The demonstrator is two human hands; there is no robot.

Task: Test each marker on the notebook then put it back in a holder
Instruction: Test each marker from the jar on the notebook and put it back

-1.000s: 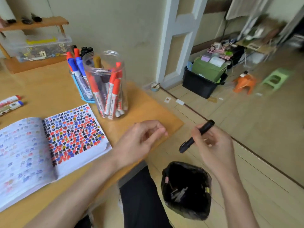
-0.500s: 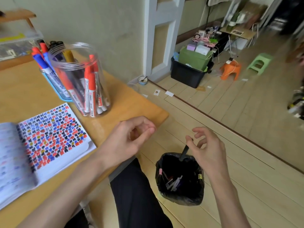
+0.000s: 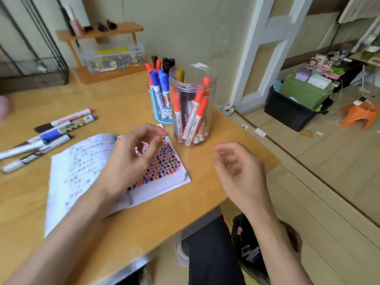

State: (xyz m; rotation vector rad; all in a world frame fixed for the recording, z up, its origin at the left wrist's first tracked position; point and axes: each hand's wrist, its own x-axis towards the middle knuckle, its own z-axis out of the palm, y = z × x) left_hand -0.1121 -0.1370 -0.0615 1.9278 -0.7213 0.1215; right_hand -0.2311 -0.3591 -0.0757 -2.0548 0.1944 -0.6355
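One right hand (image 3: 240, 171), apparently empty now.

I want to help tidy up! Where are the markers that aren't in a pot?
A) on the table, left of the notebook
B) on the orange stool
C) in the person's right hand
A: the loose markers lie flat on the table, to the left of the open notebook.

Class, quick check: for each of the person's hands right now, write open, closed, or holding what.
Left hand: open, fingers loosely curled above the notebook, holding nothing.
Right hand: open, loosely curled, holding nothing; slightly blurred.
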